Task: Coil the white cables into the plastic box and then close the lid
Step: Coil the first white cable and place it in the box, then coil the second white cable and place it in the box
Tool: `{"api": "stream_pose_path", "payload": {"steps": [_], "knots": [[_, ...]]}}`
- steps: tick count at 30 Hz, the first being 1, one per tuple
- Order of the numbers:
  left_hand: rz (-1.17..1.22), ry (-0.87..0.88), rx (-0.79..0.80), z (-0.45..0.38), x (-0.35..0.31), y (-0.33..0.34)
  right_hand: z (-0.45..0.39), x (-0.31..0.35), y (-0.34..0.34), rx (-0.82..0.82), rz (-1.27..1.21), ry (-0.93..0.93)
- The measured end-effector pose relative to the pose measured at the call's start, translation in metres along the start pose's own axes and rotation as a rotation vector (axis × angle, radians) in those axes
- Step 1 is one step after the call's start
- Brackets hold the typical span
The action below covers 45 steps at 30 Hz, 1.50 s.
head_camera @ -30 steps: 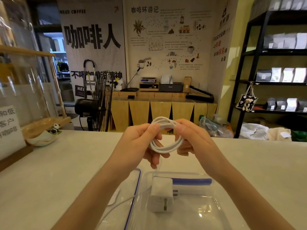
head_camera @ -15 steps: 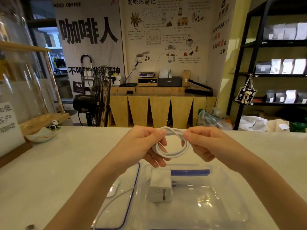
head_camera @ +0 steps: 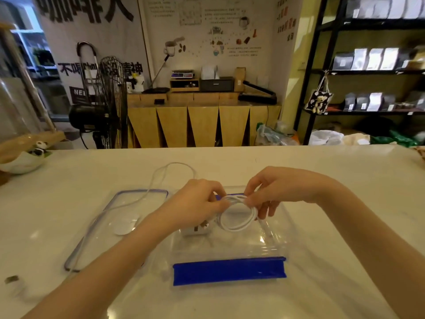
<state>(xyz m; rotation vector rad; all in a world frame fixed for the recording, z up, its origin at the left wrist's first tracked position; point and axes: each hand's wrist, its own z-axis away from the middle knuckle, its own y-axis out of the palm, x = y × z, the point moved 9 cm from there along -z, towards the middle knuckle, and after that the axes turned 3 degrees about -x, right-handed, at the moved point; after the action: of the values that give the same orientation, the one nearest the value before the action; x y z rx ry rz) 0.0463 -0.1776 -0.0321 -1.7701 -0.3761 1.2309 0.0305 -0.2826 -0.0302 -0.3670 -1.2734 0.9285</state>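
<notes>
Both hands hold a coiled white cable (head_camera: 239, 217) low over the clear plastic box (head_camera: 230, 247), which has blue clips at its near and far sides. My left hand (head_camera: 195, 203) pinches the coil's left side and my right hand (head_camera: 273, 189) pinches its top right. A white charger plug (head_camera: 195, 230) lies in the box, partly hidden under my left hand. The clear lid (head_camera: 119, 226) with a blue rim lies flat to the left of the box. A second white cable (head_camera: 161, 178) with a round white puck (head_camera: 124, 224) runs loose across the lid.
A white counter (head_camera: 322, 180) carries everything. A white dish with a panda figure (head_camera: 25, 157) sits at the far left edge. A small metal object (head_camera: 11, 279) lies near the front left. Behind the counter stand a fan, wooden cabinets and black shelves.
Both hands have lowered the coiled cable from chest height down to just above the open box. The view has tilted down, showing the whole box and lid.
</notes>
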Motion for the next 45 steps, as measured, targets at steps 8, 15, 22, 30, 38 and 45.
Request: {"api": "stream_pose_path", "payload": {"steps": [8,15,22,30,38,45], "knots": [[-0.43,0.07,0.192,-0.028,-0.018,0.027,-0.008,-0.005,-0.006,-0.088,0.243,0.154],[-0.545,0.001,0.215,-0.048,-0.02,0.047,-0.018,-0.011,-0.011,-0.236,0.512,0.22],[-0.595,-0.02,0.192,-0.047,-0.017,0.051,-0.013,0.002,-0.004,-0.24,0.669,0.196],[-0.475,-0.057,0.278,-0.039,-0.012,0.051,-0.011,0.002,-0.001,-0.241,0.661,0.209],[-0.248,0.05,0.198,-0.022,-0.027,0.019,-0.019,0.005,-0.009,-0.27,0.525,0.134],[-0.006,0.028,-0.14,0.019,-0.003,-0.067,-0.029,0.073,0.006,-0.32,0.398,-0.382]]}}
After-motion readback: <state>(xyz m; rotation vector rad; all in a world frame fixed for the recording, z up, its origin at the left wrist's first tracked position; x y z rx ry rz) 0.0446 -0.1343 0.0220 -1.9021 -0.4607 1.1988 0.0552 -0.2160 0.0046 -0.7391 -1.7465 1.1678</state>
